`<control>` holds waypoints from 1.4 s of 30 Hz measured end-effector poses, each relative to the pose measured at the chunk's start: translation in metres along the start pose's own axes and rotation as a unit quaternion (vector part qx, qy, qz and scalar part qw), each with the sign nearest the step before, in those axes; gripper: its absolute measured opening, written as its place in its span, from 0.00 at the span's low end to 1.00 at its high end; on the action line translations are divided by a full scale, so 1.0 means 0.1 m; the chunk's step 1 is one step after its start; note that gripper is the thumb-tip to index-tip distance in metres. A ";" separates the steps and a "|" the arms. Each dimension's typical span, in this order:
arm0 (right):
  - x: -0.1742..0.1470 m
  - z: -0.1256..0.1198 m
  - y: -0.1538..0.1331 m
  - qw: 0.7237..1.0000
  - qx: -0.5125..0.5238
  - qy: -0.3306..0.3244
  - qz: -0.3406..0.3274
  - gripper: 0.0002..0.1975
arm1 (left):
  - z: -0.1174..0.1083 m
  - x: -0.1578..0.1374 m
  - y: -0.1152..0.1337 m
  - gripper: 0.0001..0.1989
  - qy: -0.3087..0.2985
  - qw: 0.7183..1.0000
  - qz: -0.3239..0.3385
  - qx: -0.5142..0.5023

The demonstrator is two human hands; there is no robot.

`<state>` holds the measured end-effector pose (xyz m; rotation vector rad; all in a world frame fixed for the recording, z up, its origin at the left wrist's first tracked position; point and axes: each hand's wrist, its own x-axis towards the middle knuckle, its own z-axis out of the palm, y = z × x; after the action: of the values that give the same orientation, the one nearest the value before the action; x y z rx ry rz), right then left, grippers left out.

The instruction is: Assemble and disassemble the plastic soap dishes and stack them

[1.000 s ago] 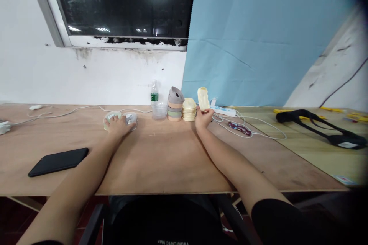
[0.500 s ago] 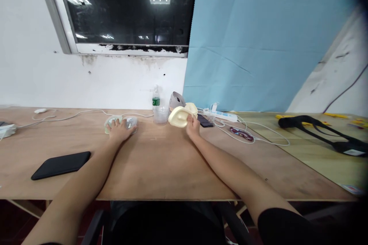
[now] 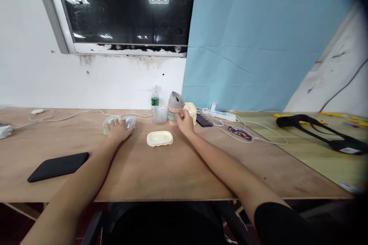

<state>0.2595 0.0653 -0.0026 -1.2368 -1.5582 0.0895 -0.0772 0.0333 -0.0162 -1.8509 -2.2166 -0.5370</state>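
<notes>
My left hand (image 3: 117,129) lies with fingers spread over two low round pieces, a pale green one (image 3: 105,124) and a greyish one (image 3: 131,121). My right hand (image 3: 185,121) has its fingertips closed against the side of a stack, at the peach rim of its grey upper piece (image 3: 176,100). Green and peach bands (image 3: 171,118) show lower in this stack. Behind the hand stand several stacked cream dishes (image 3: 190,108), partly covered by it. A single cream oval dish (image 3: 160,138) rests on the table between my hands.
A clear plastic cup (image 3: 160,115) and a green-labelled bottle (image 3: 155,100) stand left of the stack. To the right are a dark phone (image 3: 204,120), a white power strip (image 3: 224,115), loose cables and a dark red patterned item (image 3: 240,133). A black case (image 3: 59,166) lies front left.
The cream oval dish, held in my right hand before, now lies on the table. My right hand has let it go and moved to the grey-and-peach stack. My left hand stays put.
</notes>
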 end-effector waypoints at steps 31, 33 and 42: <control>0.29 -0.13 -0.07 0.991 0.030 0.127 0.011 0.24 | -0.05 -0.01 -0.02 0.42 -0.014 1.000 0.021 0.009; 0.19 -0.15 -0.07 0.992 0.048 0.114 -0.007 0.25 | -0.05 -0.03 0.00 0.40 -0.007 1.000 0.010 -0.010; -0.53 -0.07 -0.15 0.977 0.172 -0.121 -0.033 0.25 | -0.24 -0.20 0.25 0.32 0.101 0.990 0.073 -0.059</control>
<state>0.2480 0.0170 -0.0264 -0.9252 -1.7044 0.4628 -0.0504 0.0092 0.0014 -1.9022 -1.9403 -0.8028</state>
